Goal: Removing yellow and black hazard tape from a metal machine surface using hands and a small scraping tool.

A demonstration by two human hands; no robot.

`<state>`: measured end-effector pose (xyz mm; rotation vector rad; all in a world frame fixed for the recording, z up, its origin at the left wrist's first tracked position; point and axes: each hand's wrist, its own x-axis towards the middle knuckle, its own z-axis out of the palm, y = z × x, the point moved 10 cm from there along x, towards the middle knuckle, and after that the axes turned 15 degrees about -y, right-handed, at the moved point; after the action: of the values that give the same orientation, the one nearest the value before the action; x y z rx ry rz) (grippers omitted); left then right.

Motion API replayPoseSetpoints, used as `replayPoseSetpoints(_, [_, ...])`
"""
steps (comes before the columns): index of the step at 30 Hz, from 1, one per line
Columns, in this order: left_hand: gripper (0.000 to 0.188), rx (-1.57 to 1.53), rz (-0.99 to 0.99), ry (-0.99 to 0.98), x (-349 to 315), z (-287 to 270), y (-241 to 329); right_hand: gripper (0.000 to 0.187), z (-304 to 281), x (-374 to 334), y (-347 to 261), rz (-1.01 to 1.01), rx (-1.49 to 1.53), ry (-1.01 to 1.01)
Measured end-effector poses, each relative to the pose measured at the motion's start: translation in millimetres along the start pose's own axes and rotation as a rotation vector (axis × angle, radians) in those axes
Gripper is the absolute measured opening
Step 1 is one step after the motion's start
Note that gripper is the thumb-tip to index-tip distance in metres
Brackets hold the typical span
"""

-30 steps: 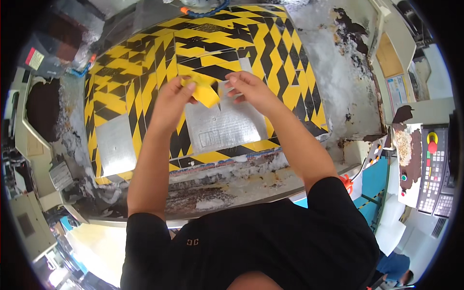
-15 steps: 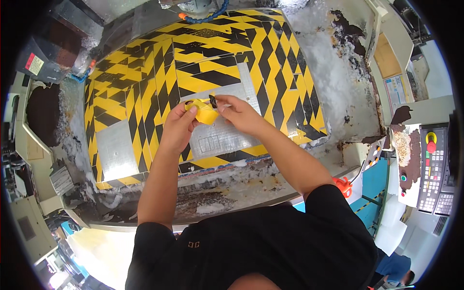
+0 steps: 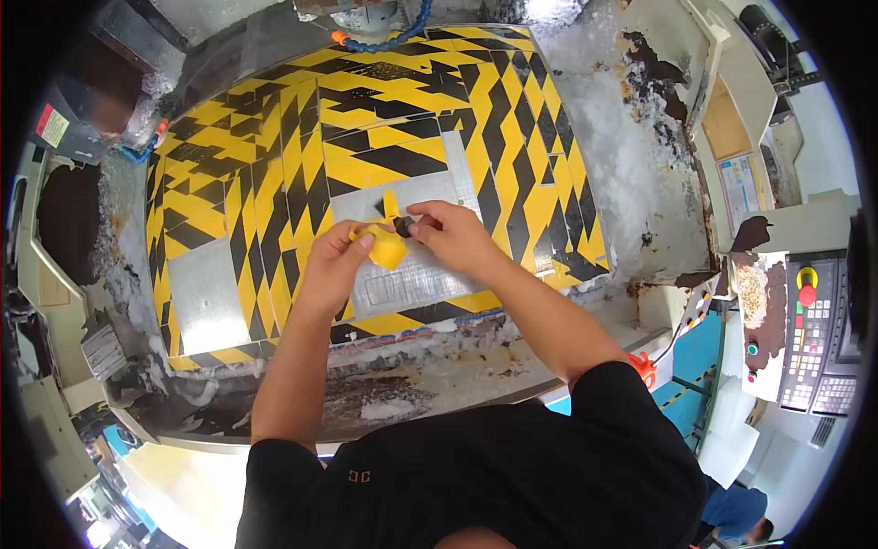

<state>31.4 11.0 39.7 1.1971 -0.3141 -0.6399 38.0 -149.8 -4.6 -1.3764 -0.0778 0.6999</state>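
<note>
A roll of yellow-and-black striped tape (image 3: 388, 253) is pinched in my left hand (image 3: 331, 263), with the thumb laid on top of the roll. My right hand (image 3: 460, 242) sits close by on the right. Its thumb and fingertips are closed on the tape's loose end, where a black stripe shows. A short bit of yellow tape stands up between the two hands. Both hands hover over a bare metal part of a machine bed (image 3: 402, 285), most of which is covered in striped tape strips (image 3: 389, 165). My curled fingers partly hide the roll.
A blue coolant hose (image 3: 398, 38) with an orange tip hangs at the far edge. Whitish residue (image 3: 631, 183) coats the right side. A control panel (image 3: 814, 329) with a red button stands at the right. A person in blue (image 3: 736, 508) is at the lower right.
Both hands have come slightly nearer to me in the picture, still on the tape. A strip of yellow tape now stands up more plainly between them. The whole view has shifted slightly.
</note>
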Motion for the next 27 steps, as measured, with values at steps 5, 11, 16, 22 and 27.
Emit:
replayPoseSetpoints(5, [0.021, 0.022, 0.09, 0.128, -11.5, -4.6, 14.3, 0.023, -32.9, -10.5, -53.3, -0.086, -0.759, 0.369])
replayPoseSetpoints(11, [0.022, -0.165, 0.18, 0.19, -25.9, -34.4, 39.5, 0.019, -119.9, -15.5, -22.0, 0.04, -0.525, 0.485])
replayPoseSetpoints(16, [0.027, -0.061, 0.016, 0.275, -23.4, -39.9, 6.4, 0.016, -146.3, 10.5, -19.1, 0.269, -0.665, 0.448])
replayPoseSetpoints(22, [0.024, -0.029, -0.048, 0.239, -29.1, -50.3, -6.9, 0.016, -131.6, 29.1, -1.4, 0.395, -0.252, 0.401])
replayPoseSetpoints(27, [0.025, -0.021, -0.087, 0.236, -38.3, -50.4, -16.3, 0.016, -123.3, 39.1, -6.3, 0.308, -0.097, 0.517])
